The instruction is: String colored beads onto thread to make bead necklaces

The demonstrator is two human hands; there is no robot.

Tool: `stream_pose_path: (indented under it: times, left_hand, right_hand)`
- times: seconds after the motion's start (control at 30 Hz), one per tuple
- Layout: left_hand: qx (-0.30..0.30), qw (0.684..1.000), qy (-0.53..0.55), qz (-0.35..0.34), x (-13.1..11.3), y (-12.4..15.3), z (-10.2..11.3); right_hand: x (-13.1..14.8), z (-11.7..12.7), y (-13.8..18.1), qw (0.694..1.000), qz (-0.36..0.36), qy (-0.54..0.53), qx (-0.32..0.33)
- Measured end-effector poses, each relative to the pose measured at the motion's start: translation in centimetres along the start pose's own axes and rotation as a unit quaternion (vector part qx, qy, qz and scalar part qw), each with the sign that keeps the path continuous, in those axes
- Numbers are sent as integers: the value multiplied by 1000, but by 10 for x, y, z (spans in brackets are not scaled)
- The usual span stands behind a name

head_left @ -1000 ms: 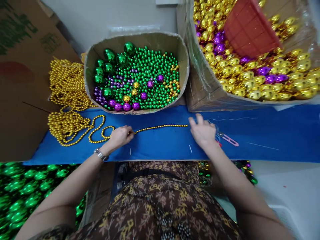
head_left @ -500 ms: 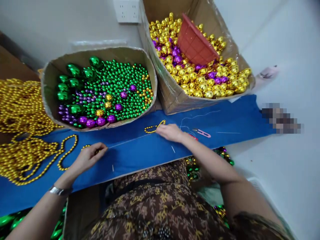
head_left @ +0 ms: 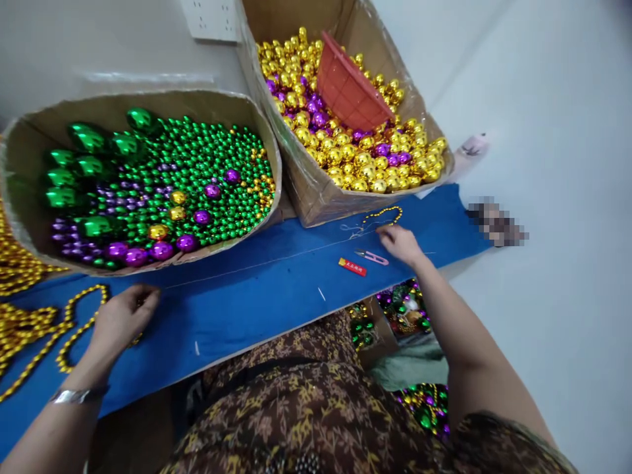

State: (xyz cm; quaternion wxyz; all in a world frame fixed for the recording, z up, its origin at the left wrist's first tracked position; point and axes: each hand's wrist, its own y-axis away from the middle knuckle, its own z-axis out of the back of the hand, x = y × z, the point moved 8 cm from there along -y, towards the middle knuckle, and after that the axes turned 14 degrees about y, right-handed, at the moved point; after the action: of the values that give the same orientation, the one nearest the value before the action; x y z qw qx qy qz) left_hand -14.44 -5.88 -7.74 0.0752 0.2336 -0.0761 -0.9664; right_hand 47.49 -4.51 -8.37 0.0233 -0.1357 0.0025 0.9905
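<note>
Gold bead strand [head_left: 381,212] and pale thread [head_left: 232,270] lie at the grip: the right hand [head_left: 401,245], right of centre in the frame, has its fingertips pinched together on the thread, the short strand curving just above them. At lower left, the left hand [head_left: 122,317] closes thumb and fingers where the thread's other end meets them; whether it also holds beads, I cannot tell. Between the hands the thread runs nearly straight.

The strand looks light and limp, its smooth beads probably slippery, so it is best taken between fingertips, in the dips between beads. The thread is fine and likely to slide or snap if jerked; a firm pinch near each end should suit it.

Below the right fingertips lie pink snips [head_left: 376,258] and a small red item [head_left: 353,267] on blue cloth [head_left: 266,296]; further out, at upper left, stands a carton [head_left: 148,97] of mostly green beads.
</note>
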Motion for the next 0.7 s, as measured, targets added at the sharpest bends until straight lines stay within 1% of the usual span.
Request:
stream_pose_path:
  times: [0.1,0.2,0.27,0.3,0.37,0.43,0.5,0.53,0.6,0.7]
  left_hand:
    - [0,1000,31,2,-5,3,-2]
    - [2,998,56,8,-10,7,-1]
    - [-2,997,79,10,-14,10,2]
    - [-5,995,95,9,-15,11,3]
    - [-13,991,132,0,-18,15,6]
    - [-19,986,164,-12,-19,18,8]
    - [-21,981,191,-26,-22,21,10]
    - [-22,979,201,-34,-23,22,12]
    - [-27,975,217,-50,-28,24,15]
    - [-34,973,221,-61,-33,26,19]
  right_hand:
    - [29,-9,32,998,57,-2,9]
    - [41,-12,53,997,58,52,-6]
    - [47,-9,57,996,54,72,-8]
    - [51,-5,57,996,53,66,-12]
    - [68,10,54,998,58,14,-31]
    - [99,32,51,992,90,-74,-54]
    - [145,55,50,975,163,-142,-53]
    - [168,65,50,969,189,-153,-47]
    - [213,77,48,963,235,-129,-13]
    - [265,82,40,961,268,-59,36]
